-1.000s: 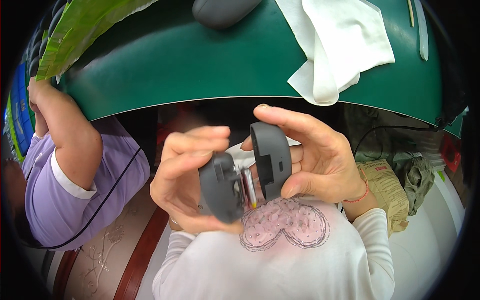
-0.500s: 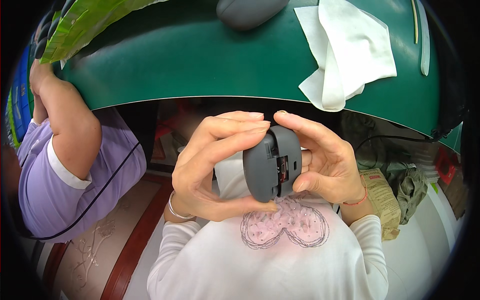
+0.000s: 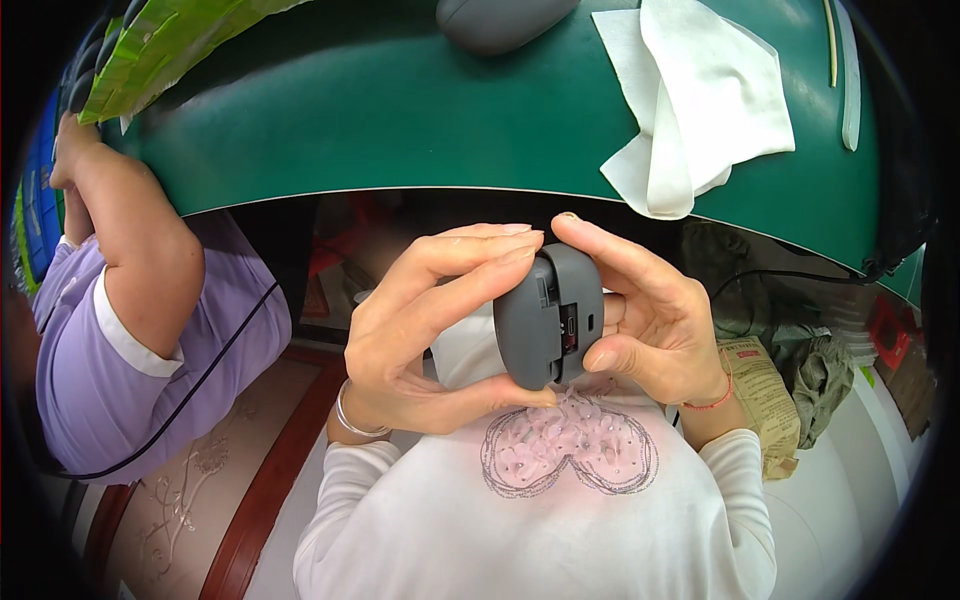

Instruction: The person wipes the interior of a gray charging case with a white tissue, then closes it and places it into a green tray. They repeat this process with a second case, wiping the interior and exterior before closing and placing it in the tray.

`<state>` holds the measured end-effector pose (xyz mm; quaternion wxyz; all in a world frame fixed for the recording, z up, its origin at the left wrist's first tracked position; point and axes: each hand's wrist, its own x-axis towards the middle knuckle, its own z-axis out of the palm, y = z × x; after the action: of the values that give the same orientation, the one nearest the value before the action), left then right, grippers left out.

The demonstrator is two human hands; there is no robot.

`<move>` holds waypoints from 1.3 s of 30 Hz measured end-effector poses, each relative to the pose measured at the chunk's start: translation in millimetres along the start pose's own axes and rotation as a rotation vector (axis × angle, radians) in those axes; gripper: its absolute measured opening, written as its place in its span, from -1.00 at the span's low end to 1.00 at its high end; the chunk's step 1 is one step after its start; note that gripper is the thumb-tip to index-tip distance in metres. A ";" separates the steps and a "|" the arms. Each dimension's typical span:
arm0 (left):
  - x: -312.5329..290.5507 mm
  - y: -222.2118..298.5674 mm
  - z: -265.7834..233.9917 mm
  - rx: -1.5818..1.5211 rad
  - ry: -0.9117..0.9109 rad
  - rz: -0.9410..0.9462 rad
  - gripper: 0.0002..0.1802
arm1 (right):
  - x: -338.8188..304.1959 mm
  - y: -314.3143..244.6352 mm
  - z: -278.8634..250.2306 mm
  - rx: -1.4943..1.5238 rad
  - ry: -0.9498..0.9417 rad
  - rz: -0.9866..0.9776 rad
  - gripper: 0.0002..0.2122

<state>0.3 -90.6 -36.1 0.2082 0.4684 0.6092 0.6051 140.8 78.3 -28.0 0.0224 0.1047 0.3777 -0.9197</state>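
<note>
Held in front of my chest is a dark grey rounded plastic case [image 3: 526, 330], made up of two shell halves set against each other. A small slot and internal parts show in the seam between them. My left hand [image 3: 405, 335] grips the left half, fingertips at its top and thumb at its lower end. The right half is held by my right hand [image 3: 655, 310], with the index finger along the top and the thumb on the near edge. Some of the right fingers are hidden behind the case.
A green table [image 3: 400, 130] spans the far side, with a similar grey rounded piece [image 3: 505, 22] and a white cloth [image 3: 700, 110] on it. To the left sits a person in a purple shirt [image 3: 150, 350] beside green packaging [image 3: 165, 50]. A brown paper bag [image 3: 760, 395] lies at my right.
The left half has moved slightly up and right, and the seam between the two halves looks narrower. Both hands keep their hold. The neighbouring person's hand has shifted a little.
</note>
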 end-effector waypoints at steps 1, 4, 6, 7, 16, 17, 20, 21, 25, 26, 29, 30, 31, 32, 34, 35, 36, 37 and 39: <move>-3.3 -2.9 1.5 -0.024 0.024 0.013 0.01 | 0.2 -0.1 0.1 0.007 -0.007 -0.004 -0.31; -6.2 -7.0 2.4 -0.031 0.040 0.027 0.00 | 1.0 -1.0 1.1 -0.001 0.000 -0.023 -0.32; -5.9 -10.0 -3.4 0.030 -0.016 0.033 -0.01 | 1.5 -1.4 1.7 -0.047 0.026 -0.041 -0.33; -6.7 -12.6 -5.6 0.053 -0.035 0.050 -0.01 | 1.5 -1.6 1.8 -0.072 0.032 -0.048 -0.33; 11.6 -3.8 1.4 -0.037 -0.043 0.048 -0.02 | 2.0 2.3 0.3 -0.040 0.062 -0.055 -0.34; 4.8 -13.2 3.7 -0.080 0.003 0.094 -0.02 | 2.7 1.7 1.8 -0.036 0.059 -0.059 -0.34; 2.3 -17.8 0.6 -0.023 -0.023 0.137 -0.03 | 1.0 0.9 3.1 -0.053 0.074 -0.082 -0.35; 3.4 -16.5 0.2 0.014 -0.045 0.125 -0.03 | 0.9 1.3 2.8 -0.063 0.078 -0.089 -0.36; 3.2 -17.7 -3.1 0.117 -0.117 0.084 -0.05 | -1.2 1.8 -3.3 -0.154 0.111 -0.048 -0.38; 2.3 -20.1 -5.7 0.142 -0.135 0.084 -0.05 | -1.3 0.9 -2.7 -0.154 0.114 -0.053 -0.38; 3.0 -19.7 -6.0 0.089 -0.122 0.077 -0.05 | -0.7 0.2 -0.4 -0.135 0.110 -0.065 -0.38; 3.4 -16.3 -5.7 0.067 -0.112 0.052 -0.05 | 0.1 0.1 0.0 -0.115 0.102 -0.064 -0.38; 2.6 -14.0 -4.6 0.047 -0.094 0.031 -0.05 | 0.6 -0.1 0.6 -0.096 0.094 -0.063 -0.38; 2.2 -11.8 -3.4 0.026 -0.076 0.012 -0.05 | 0.9 -1.0 1.5 -0.079 0.093 -0.058 -0.38; -0.3 -11.5 0.7 -0.019 -0.028 0.013 -0.04 | 1.1 -2.6 3.3 -0.045 0.085 -0.043 -0.37; -1.3 -13.0 1.5 -0.046 -0.009 0.033 -0.04 | 1.4 -2.6 4.1 -0.045 0.084 -0.043 -0.37; -1.7 -20.7 1.9 -0.085 0.002 0.089 -0.04 | 1.5 -2.5 4.8 -0.047 0.084 -0.043 -0.37; 0.2 -18.8 1.0 -0.056 -0.022 0.092 -0.04 | 1.4 -2.4 5.2 -0.049 0.084 -0.042 -0.36; 12.5 -2.5 -2.2 0.067 -0.110 0.042 -0.04 | 0.7 -0.7 1.8 -0.092 0.079 -0.046 -0.36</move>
<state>-8.2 -81.1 -34.1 0.2128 0.5204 0.6067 0.5619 139.7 77.6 -26.5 -0.0090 0.1311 0.4224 -0.8968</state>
